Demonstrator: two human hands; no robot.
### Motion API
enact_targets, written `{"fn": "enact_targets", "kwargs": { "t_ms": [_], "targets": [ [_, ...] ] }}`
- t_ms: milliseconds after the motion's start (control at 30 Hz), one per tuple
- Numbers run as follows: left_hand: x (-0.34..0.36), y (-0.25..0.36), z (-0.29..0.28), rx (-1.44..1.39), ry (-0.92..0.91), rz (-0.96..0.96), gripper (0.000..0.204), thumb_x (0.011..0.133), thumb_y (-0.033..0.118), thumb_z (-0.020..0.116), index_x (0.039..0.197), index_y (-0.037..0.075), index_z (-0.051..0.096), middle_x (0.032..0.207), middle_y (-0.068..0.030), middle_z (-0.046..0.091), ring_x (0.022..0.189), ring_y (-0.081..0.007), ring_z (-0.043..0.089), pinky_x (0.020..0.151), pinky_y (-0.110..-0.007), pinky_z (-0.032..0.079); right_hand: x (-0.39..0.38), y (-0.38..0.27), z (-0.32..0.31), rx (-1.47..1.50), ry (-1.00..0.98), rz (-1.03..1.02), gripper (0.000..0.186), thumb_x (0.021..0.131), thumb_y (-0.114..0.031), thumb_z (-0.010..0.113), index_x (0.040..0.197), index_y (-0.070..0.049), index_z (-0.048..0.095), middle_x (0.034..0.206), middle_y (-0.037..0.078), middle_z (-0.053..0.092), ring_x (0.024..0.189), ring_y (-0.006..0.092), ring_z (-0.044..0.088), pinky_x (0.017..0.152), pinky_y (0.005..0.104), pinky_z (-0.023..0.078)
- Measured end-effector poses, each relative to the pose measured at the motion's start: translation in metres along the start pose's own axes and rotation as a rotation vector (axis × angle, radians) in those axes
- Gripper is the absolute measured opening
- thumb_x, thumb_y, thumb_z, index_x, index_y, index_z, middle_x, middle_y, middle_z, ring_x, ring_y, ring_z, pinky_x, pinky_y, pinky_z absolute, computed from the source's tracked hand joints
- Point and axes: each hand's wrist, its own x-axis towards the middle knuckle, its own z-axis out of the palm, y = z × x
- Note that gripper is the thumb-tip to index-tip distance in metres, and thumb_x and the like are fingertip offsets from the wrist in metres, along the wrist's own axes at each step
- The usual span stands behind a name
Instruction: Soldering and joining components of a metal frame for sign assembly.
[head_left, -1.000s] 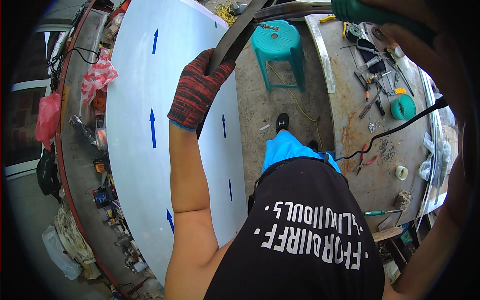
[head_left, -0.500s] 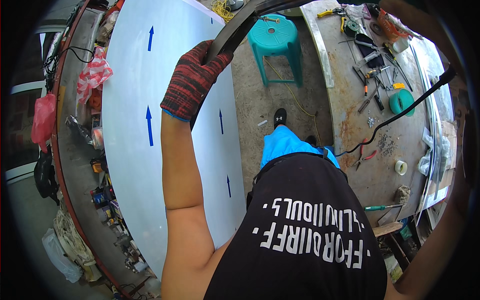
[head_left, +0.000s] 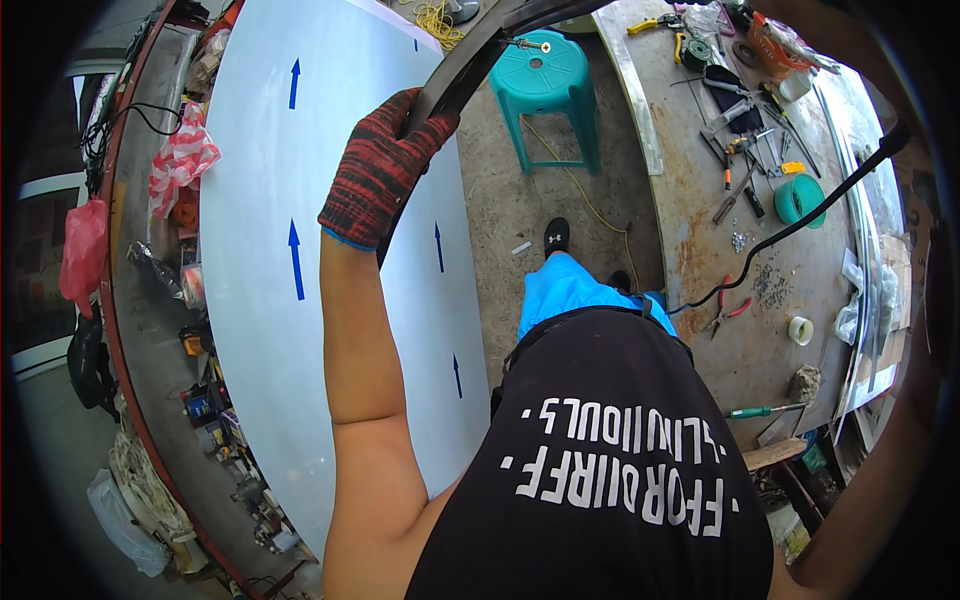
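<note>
Left hand (head_left: 380, 170) gloved, gripping dark metal strip (head_left: 470, 60) overhead

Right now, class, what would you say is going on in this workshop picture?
A person stands looking down, their left hand in a red-and-black knit glove gripping a dark curved metal strip held over a large pale sheet with blue arrows. The right hand is out of view. A teal plastic stool stands ahead; the rusty workbench on the right carries pliers and other tools.
</note>
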Motion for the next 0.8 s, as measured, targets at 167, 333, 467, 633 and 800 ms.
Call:
{"fn": "enact_targets", "kwargs": {
  "t_ms": [167, 333, 467, 633, 800],
  "targets": [
    [0.005, -0.004, 0.001, -0.013, -0.007, 0.009, 0.063, 0.094, 0.032, 0.076, 0.141, -0.004, 0.057, 0.082, -0.0018, 0.063, 0.071, -0.0089, 0.053, 0.069, -0.026, 0.048, 0.000, 0.001, -0.002, -0.009, -0.001, 0.008, 0.041, 0.092, 0.001, 0.071, 0.131, -0.010, 0.071, 0.111, 0.012, 0.072, 0.096, 0.0181, 0.068, 0.080, 0.0290, 0.053],
    [0.006, -0.006, 0.003, -0.011, -0.003, 0.019, 0.060, 0.094, 0.031, 0.076, 0.140, -0.003, 0.058, 0.083, -0.0020, 0.064, 0.071, -0.0089, 0.054, 0.070, -0.026, 0.048, 0.000, -0.001, -0.003, -0.017, -0.002, 0.008, 0.041, 0.091, 0.001, 0.071, 0.131, -0.010, 0.071, 0.111, 0.012, 0.072, 0.096, 0.0180, 0.068, 0.079, 0.0290, 0.053],
    [0.009, -0.018, 0.007, -0.012, -0.040, 0.059, 0.058, 0.097, 0.030, 0.072, 0.141, -0.003, 0.055, 0.086, -0.0034, 0.066, 0.070, -0.0093, 0.055, 0.071, -0.027, 0.048, 0.000, -0.002, -0.004, -0.025, -0.004, 0.005, 0.041, 0.091, 0.001, 0.071, 0.131, -0.010, 0.071, 0.110, 0.012, 0.072, 0.095, 0.0179, 0.068, 0.079, 0.0289, 0.053],
    [0.014, -0.022, 0.017, 0.001, -0.076, 0.089, 0.054, 0.099, 0.030, 0.069, 0.141, -0.002, 0.055, 0.087, -0.0033, 0.065, 0.070, -0.0092, 0.054, 0.069, -0.027, 0.048, 0.002, -0.003, -0.008, -0.035, -0.009, 0.001, 0.041, 0.091, 0.001, 0.071, 0.131, -0.011, 0.071, 0.110, 0.012, 0.072, 0.095, 0.0177, 0.068, 0.079, 0.0288, 0.053],
    [0.020, -0.028, 0.022, 0.016, -0.054, 0.114, 0.056, 0.099, 0.032, 0.070, 0.142, 0.000, 0.055, 0.083, -0.0009, 0.061, 0.068, -0.0084, 0.052, 0.065, -0.025, 0.047, 0.000, -0.004, -0.009, -0.042, -0.013, -0.001, 0.041, 0.091, 0.002, 0.071, 0.130, -0.011, 0.071, 0.110, 0.012, 0.072, 0.095, 0.0176, 0.068, 0.078, 0.0287, 0.053]
  ]
}}
